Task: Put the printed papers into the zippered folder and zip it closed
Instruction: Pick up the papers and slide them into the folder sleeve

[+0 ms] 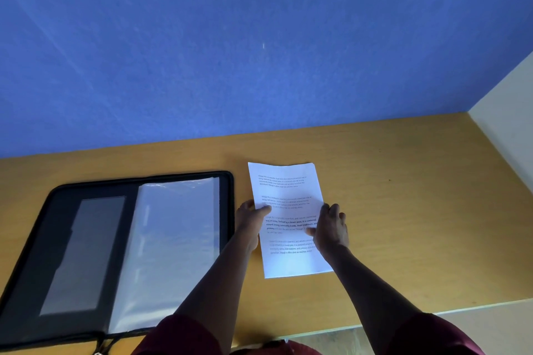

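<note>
Printed papers [288, 210] on bench [403, 210] just right of open zippered folder [86, 253], left hand [250, 217] and right hand [331, 228] pinching side edges; risk: thin stack buckles or fans, snagging clear sleeve [173, 239].

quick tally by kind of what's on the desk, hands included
zippered folder, lying open: 1
stack of printed papers: 1
hands on the papers, left hand and right hand: 2
total: 4
</note>
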Available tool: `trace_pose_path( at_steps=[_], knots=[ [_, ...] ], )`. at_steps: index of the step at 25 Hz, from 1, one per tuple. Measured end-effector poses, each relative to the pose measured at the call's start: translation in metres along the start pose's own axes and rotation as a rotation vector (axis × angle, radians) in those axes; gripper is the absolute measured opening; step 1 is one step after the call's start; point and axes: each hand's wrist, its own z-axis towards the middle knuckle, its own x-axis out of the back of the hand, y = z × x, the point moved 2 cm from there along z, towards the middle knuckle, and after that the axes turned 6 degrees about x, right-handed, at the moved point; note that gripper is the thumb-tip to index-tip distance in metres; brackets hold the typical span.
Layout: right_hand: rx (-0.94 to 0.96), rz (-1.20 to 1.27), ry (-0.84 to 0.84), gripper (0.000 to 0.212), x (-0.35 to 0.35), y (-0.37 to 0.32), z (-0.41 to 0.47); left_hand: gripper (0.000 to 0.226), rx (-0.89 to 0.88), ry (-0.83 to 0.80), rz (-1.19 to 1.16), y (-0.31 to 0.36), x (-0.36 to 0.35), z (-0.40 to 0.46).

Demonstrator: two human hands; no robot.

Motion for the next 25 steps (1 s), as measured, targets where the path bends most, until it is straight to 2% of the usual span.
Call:
trace_pose_path(
  at_steps=[3,7,10,13,15,18,20,25],
  knots=[
    [-0.007,-0.001,-0.005,0.066,0.000,0.001,0.000,0.014,-0.017,-0.094,0.107,-0.003,-0.004,-0.001],
    [-0.030,0.045,-0.018,0.065,0.001,-0.001,0.002,0.019,-0.061,-0.033,0.236,-0.008,-0.006,0.001],
    [-0.085,0.165,-0.015,0.065,0.004,0.003,0.008,0.022,-0.141,-0.089,0.247,-0.005,0.000,-0.001],
    [-0.125,0.395,0.030,0.062,0.010,0.008,0.016,0.025,-0.262,-0.215,0.277,0.005,0.013,-0.010],
    [-0.145,0.687,0.038,0.048,0.017,0.010,0.019,0.028,-0.306,-0.270,0.291,0.011,0.025,-0.015],
    [-0.105,1.069,-0.072,0.030,0.028,0.010,0.024,0.027,-0.318,-0.329,0.251,0.021,0.042,-0.021],
    [-0.030,1.146,-0.103,0.028,0.036,0.005,0.025,0.026,-0.335,-0.320,0.236,0.029,0.048,-0.025],
    [0.156,1.259,-0.045,0.034,0.047,-0.027,0.019,0.030,-0.382,-0.259,0.173,0.040,0.053,-0.027]
  ],
)
